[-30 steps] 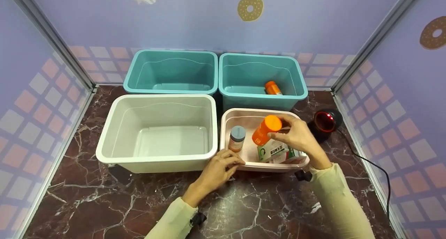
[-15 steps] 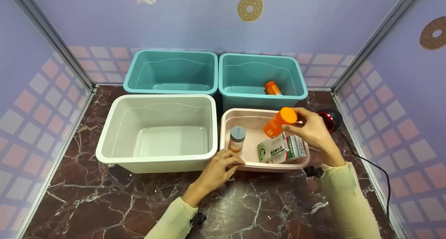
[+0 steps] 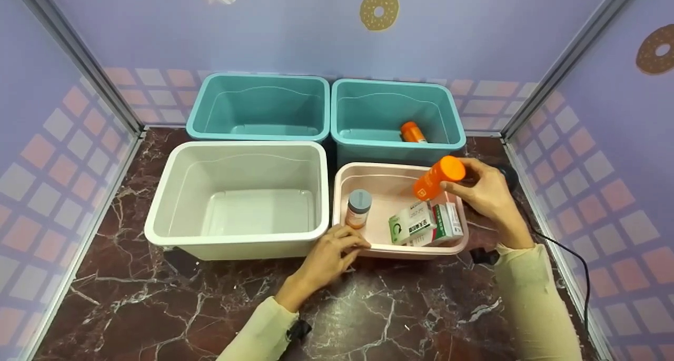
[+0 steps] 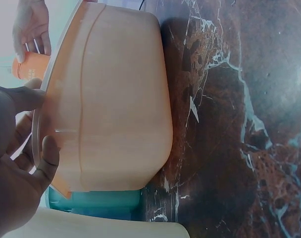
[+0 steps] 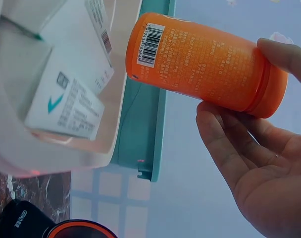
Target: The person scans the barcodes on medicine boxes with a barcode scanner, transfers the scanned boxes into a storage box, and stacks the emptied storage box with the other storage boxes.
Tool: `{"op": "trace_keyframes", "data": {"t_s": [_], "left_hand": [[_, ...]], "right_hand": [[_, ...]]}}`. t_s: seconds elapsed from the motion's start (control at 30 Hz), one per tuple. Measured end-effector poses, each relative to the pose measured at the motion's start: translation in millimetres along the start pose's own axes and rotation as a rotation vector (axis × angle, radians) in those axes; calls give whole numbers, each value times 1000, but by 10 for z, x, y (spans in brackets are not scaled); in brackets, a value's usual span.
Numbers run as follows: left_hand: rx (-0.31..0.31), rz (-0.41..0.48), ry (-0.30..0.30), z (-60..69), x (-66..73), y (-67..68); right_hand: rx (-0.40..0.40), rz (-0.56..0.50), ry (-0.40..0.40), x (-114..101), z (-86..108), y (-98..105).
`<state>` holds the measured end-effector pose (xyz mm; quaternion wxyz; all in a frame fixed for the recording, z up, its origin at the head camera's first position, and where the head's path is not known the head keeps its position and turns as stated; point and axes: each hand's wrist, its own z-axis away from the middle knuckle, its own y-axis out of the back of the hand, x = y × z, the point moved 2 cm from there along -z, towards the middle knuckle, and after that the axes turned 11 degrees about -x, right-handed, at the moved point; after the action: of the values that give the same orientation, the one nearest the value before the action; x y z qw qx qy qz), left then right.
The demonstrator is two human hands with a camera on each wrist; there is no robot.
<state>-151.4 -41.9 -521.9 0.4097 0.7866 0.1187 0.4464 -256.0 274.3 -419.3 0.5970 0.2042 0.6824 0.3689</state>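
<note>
My right hand (image 3: 487, 192) pinches an orange bottle (image 3: 436, 178) near its cap, tilted above the right end of the pink bin (image 3: 379, 177). In the right wrist view the barcode side of that orange bottle (image 5: 200, 64) faces the camera, thumb on one side and fingers on the other. My left hand (image 3: 331, 253) grips the pink bin's front rim near its left corner; in the left wrist view the left hand's thumb and fingers (image 4: 50, 158) straddle that rim. Inside the pink bin stand a grey-capped bottle (image 3: 358, 211) at left and several medicine boxes (image 3: 413, 224) at right.
A white bin (image 3: 237, 240) stands left of the pink one. Behind are two teal bins (image 3: 258, 137); the right one holds another orange bottle (image 3: 413, 132). A black scanner (image 5: 26, 220) sits right of the pink bin, its cable (image 3: 571, 253) running along the right wall.
My right hand has moved right and slightly back with the orange bottle, from over the medicine boxes toward the scanner, now mostly covering it in the head view. The left hand stays on the rim.
</note>
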Motion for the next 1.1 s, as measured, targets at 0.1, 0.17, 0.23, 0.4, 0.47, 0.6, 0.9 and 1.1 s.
{"op": "trace_keyframes", "data": {"t_s": [0.1,0.17,0.23,0.4,0.47,0.6,0.9,1.1], "left_hand": [[-1,0,-1,-2,-3,-2],[-1,1,-3,-4,-6,-3],[4,5,-6,-3,-2,-2],[17,12,-13,-5,1,-5],[13,10,-10,-7,-1,-6],[9,1,-4,-9,4,2],[13,-12,-9,-12,22,11],[14,-8,-15,-8,29,9]], "right_hand": [[13,10,-2,31,6,23],[19,13,-1,53,8,29],[26,18,3,74,12,32],[40,24,-4,113,31,47],[42,19,-16,130,36,59],[51,-5,-34,169,40,82],[69,-54,-60,223,90,179],[71,-32,-89,253,131,246]]}}
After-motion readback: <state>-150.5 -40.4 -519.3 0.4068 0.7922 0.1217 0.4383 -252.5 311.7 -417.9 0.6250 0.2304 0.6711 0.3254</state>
